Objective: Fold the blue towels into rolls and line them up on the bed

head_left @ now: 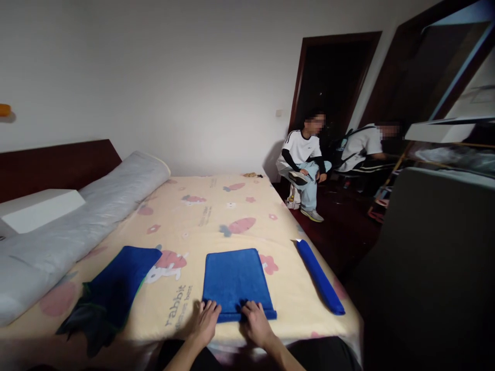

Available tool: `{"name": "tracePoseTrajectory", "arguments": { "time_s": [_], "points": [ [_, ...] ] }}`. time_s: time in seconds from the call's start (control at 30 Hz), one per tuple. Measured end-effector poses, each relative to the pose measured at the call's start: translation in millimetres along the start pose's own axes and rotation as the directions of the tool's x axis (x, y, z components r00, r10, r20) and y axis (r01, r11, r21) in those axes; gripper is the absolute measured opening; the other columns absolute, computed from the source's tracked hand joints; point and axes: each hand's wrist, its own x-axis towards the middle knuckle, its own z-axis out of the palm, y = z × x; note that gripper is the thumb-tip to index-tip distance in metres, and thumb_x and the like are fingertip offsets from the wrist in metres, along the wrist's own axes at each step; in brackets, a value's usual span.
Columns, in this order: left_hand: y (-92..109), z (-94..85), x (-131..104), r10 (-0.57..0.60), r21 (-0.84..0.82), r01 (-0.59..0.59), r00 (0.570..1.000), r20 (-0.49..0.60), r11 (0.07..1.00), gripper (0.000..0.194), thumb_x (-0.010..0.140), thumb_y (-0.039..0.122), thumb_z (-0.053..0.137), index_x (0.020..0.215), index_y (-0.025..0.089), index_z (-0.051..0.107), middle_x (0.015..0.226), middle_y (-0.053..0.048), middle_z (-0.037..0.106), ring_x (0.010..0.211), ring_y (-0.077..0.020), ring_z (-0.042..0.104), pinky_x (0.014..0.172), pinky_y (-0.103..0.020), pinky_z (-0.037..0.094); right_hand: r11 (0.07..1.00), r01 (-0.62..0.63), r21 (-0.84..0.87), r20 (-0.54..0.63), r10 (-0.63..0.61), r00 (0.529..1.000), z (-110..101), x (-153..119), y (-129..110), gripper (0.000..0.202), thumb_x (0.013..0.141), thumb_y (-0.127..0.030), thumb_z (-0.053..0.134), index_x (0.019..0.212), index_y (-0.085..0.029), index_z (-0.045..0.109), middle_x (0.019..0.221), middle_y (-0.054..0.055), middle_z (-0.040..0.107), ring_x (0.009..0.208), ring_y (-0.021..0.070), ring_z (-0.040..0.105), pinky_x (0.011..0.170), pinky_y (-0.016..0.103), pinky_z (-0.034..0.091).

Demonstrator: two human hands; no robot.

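Observation:
A blue cloth (236, 278) lies flat on the bed, its near edge rolled into a narrow strip. My left hand (207, 322) grips the left end of that roll with curled fingers. Farther right along the same roll, my right hand (256, 322) has its fingers bent over it. A tightly rolled blue cloth (319, 278) rests by the bed's right edge. To the left lies a crumpled dark blue cloth (119, 283) with green edging.
The bed (185, 216) has a yellow printed sheet. A grey rolled bundle (96, 221) and a white box (46, 208) lie at its left. Two people (303, 152) (361, 147) sit beyond its right side. A dark panel (433, 268) stands at the right.

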Motion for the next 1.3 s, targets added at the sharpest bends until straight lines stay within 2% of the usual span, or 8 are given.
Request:
{"name": "tracePoseTrajectory", "arguments": {
  "time_s": [0.3, 0.4, 0.57, 0.73, 0.97, 1.1, 1.2, 1.3],
  "points": [
    [13.8, -6.9, -8.4, 0.147, -0.046, -0.149, 0.988, -0.035, 0.988, 0.067, 0.077, 0.007, 0.033, 0.136, 0.037, 0.045, 0.134, -0.002, 0.052, 0.132, -0.0198, 0.040, 0.114, -0.042, 0.023, 0.999, 0.029, 0.024, 0.027, -0.030, 0.999, 3.1, 5.4, 0.5, 0.051, 0.079, -0.014, 0.039, 0.123, -0.029, 0.060, 0.125, 0.007, 0.058, 0.120, 0.0249, 0.047, 0.103, 0.044, 0.026],
    [6.0, -10.4, -8.8, 0.085, -0.070, -0.087, 0.996, -0.029, 0.994, 0.062, 0.080, 0.012, 0.035, 0.135, 0.038, 0.046, 0.136, -0.001, 0.052, 0.132, -0.0201, 0.040, 0.113, -0.041, 0.024, 1.000, -0.007, -0.018, 0.031, 0.008, 1.000, 2.6, 4.9, 8.0, 0.054, 0.081, -0.020, 0.041, 0.132, -0.032, 0.054, 0.132, 0.007, 0.055, 0.124, 0.0270, 0.044, 0.104, 0.046, 0.025],
    [-28.7, -16.4, -9.6, -0.089, -0.063, 0.084, 0.993, -0.075, 0.994, 0.058, 0.081, 0.016, 0.036, 0.133, 0.036, 0.050, 0.135, -0.001, 0.054, 0.133, -0.0195, 0.039, 0.111, -0.042, 0.027, 0.984, -0.121, -0.129, -0.096, 0.109, 0.989, -4.8, -0.6, 31.8, 0.049, 0.088, -0.026, 0.038, 0.135, -0.025, 0.053, 0.129, 0.010, 0.056, 0.119, 0.0283, 0.046, 0.102, 0.044, 0.029],
    [-39.4, -14.1, -7.6, -0.121, -0.011, 0.121, 0.984, -0.130, 0.993, 0.057, 0.077, 0.014, 0.039, 0.130, 0.032, 0.053, 0.137, -0.003, 0.055, 0.135, -0.0210, 0.038, 0.112, -0.043, 0.025, 0.970, -0.163, -0.180, -0.177, 0.131, 0.975, -15.6, -6.3, 45.8, 0.045, 0.087, -0.020, 0.043, 0.130, -0.023, 0.057, 0.124, 0.011, 0.059, 0.114, 0.0283, 0.049, 0.100, 0.045, 0.030],
    [-4.4, 4.2, 3.2, 0.009, 0.090, 0.003, 0.991, -0.133, 0.996, 0.071, 0.077, -0.003, 0.025, 0.138, 0.026, 0.046, 0.146, -0.007, 0.048, 0.138, -0.0225, 0.036, 0.116, -0.046, 0.025, 0.991, -0.011, -0.136, -0.230, -0.021, 0.973, 6.8, -2.9, 14.8, 0.043, 0.087, -0.009, 0.041, 0.120, -0.028, 0.061, 0.122, 0.006, 0.060, 0.114, 0.0240, 0.049, 0.101, 0.040, 0.030],
    [13.2, 22.8, 3.3, 0.172, 0.089, -0.164, 0.981, -0.090, 0.982, 0.059, 0.085, 0.006, 0.027, 0.138, 0.026, 0.046, 0.148, -0.006, 0.046, 0.139, -0.0230, 0.037, 0.117, -0.044, 0.028, 0.993, 0.094, -0.066, -0.209, -0.106, 0.972, 36.9, 4.3, -12.2, 0.028, 0.089, -0.014, 0.046, 0.106, -0.028, 0.063, 0.112, 0.005, 0.061, 0.108, 0.0234, 0.051, 0.098, 0.041, 0.033],
    [15.7, 22.8, -1.3, 0.129, 0.024, -0.127, 0.986, -0.106, 0.992, 0.048, 0.087, 0.014, 0.035, 0.133, 0.024, 0.047, 0.148, -0.007, 0.045, 0.138, -0.0234, 0.036, 0.115, -0.040, 0.029, 0.995, 0.101, -0.012, -0.263, -0.101, 0.960, 48.9, 8.6, -25.8, 0.021, 0.086, -0.014, 0.049, 0.099, -0.025, 0.061, 0.103, 0.005, 0.061, 0.100, 0.0233, 0.052, 0.089, 0.040, 0.036],
    [7.5, 8.7, -5.3, 0.050, -0.034, -0.055, 0.991, -0.126, 0.998, 0.037, 0.083, 0.013, 0.041, 0.114, 0.025, 0.055, 0.128, -0.004, 0.058, 0.121, -0.0187, 0.051, 0.102, -0.031, 0.039, 0.994, 0.100, 0.049, -0.309, -0.080, 0.948, 46.0, 8.8, -25.6, 0.019, 0.083, -0.012, 0.048, 0.093, -0.024, 0.058, 0.099, 0.004, 0.060, 0.095, 0.0226, 0.053, 0.083, 0.037, 0.037]
  ]
}}
